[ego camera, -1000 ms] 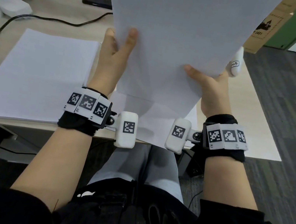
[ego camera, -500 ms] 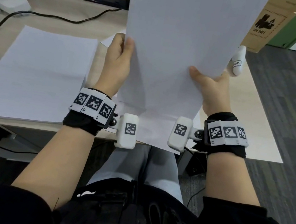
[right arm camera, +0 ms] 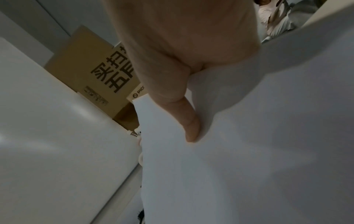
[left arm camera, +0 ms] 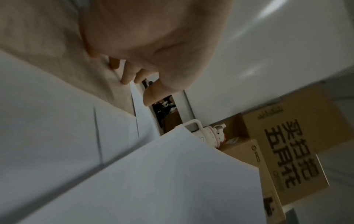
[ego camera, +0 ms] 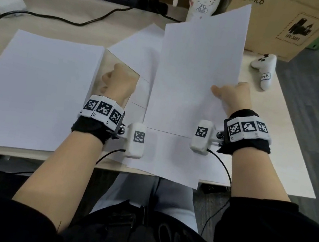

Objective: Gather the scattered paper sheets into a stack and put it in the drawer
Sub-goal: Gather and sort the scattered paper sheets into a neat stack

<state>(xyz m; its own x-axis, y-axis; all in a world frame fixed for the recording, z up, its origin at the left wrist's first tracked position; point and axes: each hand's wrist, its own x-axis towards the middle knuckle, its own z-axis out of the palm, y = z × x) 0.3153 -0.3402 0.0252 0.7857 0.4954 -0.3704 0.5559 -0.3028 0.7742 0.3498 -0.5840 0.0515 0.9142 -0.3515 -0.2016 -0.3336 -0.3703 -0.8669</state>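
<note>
Nearest, loose sheets (ego camera: 171, 158) lie on the counter (ego camera: 270, 151) with one corner overhanging its front edge. The right hand (ego camera: 234, 98) grips the held sheets (ego camera: 198, 74) at their right edge, thumb on top (remaining fingers hidden beneath); the long axis of the held sheets runs away from the body, tilted up off the counter. The left hand (ego camera: 118, 84) is nearer the far sheet (ego camera: 138, 52), just right of its fingers (left arm camera: 127, 75), which curl loosely and hold nothing. A thick stack (ego camera: 32, 88) lies left. No drawer is in view.
</note>
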